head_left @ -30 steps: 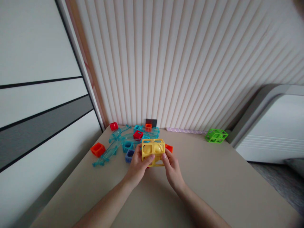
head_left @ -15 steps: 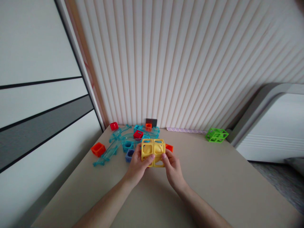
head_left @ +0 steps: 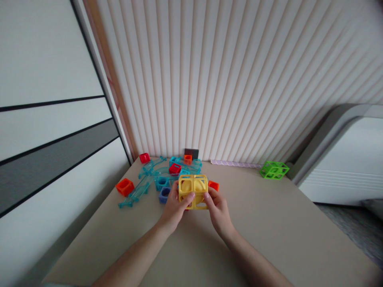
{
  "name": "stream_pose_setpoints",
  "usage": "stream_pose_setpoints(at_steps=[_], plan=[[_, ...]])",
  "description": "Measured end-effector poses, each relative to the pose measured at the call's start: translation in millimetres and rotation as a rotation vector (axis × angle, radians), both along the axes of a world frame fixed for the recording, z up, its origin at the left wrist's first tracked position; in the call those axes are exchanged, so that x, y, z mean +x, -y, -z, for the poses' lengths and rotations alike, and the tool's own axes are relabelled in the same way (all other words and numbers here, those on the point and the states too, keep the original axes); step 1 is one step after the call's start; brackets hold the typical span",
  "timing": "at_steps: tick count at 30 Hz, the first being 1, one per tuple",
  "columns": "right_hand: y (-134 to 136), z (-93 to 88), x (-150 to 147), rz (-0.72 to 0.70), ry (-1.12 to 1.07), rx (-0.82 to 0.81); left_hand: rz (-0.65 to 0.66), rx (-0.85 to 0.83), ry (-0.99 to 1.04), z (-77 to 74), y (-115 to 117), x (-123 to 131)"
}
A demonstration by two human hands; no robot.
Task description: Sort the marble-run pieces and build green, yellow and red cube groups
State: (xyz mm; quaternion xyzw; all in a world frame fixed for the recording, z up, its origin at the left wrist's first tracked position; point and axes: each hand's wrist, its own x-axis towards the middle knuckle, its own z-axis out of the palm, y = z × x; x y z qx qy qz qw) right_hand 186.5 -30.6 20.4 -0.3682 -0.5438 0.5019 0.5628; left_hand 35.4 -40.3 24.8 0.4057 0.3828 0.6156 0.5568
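Both hands grip a yellow open-frame toy block (head_left: 193, 187), made of joined square cells, and hold it up over the table. My left hand (head_left: 175, 205) is closed on its left side, thumb pressed on the lower front. On the right side my right hand (head_left: 218, 207) pinches it the same way, with the fingers partly hidden behind. An orange cube (head_left: 213, 185) shows just behind the block's right edge. Close to my left fingers sits a blue-violet hollow cube (head_left: 164, 195). A bit of red peeks out under the yellow block, too hidden to name.
Translucent teal track pieces (head_left: 140, 189) lie spread at the left back of the table (head_left: 269, 231). Among them are red cubes (head_left: 174, 169) and an orange cube (head_left: 125, 186). A green lattice block (head_left: 273, 170) stands at the far right, near a pleated curtain (head_left: 191, 79).
The yellow block has tipped slightly, so its front face shows more squarely and its top less. Both hands keep their hold. The view has shifted slightly.
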Motion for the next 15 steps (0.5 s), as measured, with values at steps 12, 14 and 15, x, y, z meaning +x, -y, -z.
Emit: stream_pose_setpoints(at_steps=[12, 14, 15], plan=[[3, 5.6, 0, 0.003, 0.023, 0.031, 0.006, -0.013, 0.014, -3.7, 1, -3], [4, 5.2, 0, 0.009, 0.029, 0.029, 0.013, -0.024, 0.014, -6.3, 2, -3], [5, 4.8, 0, 0.013, 0.03, 0.027, 0.012, -0.03, 0.016, -6.8, 2, -3]])
